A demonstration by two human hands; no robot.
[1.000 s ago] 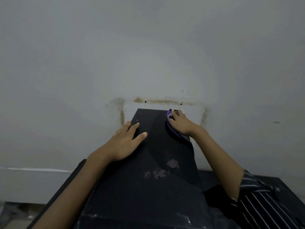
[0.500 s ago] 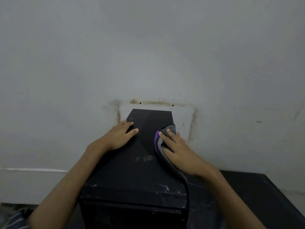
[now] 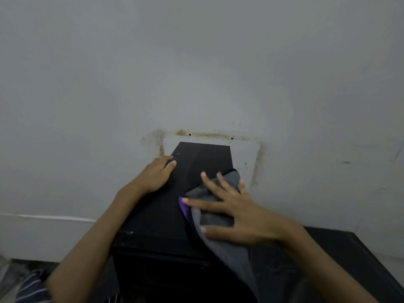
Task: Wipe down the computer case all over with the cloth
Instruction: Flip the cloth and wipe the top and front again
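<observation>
Head view, dim light. Computer case (image 3: 153,215) is black and upright on a dark table (image 3: 354,254), its far end near the wall (image 3: 196,73). Near face of the case is almost pure black, no detail readable; its base is cut off by the bottom edge. Case's right side is hidden behind the cloth (image 3: 237,261) and the right forearm; its left side is not visible from this angle.

Cloth is grey with a purple patch at its left edge. It lies over the right top edge of the case and hangs down the right side; its lower end runs out of frame.

Right hand (image 3: 236,212) lies flat on the cloth, fingers spread and straight, pressing it onto the case top, no curl round it. Left hand (image 3: 156,173) rests flat on the top near the far left edge, fingers straight, holding nothing. Both forearms are cut off at the bottom.

Table's left part is blocked by the case and left arm. Striped fabric (image 3: 30,287) sits at lower left, partly cropped, cannot tell what it belongs to. Wall has a brown rectangular stain outline (image 3: 209,134) with two small dark holes, partly hidden behind the case. Pale line (image 3: 54,218) runs along the wall at left.
</observation>
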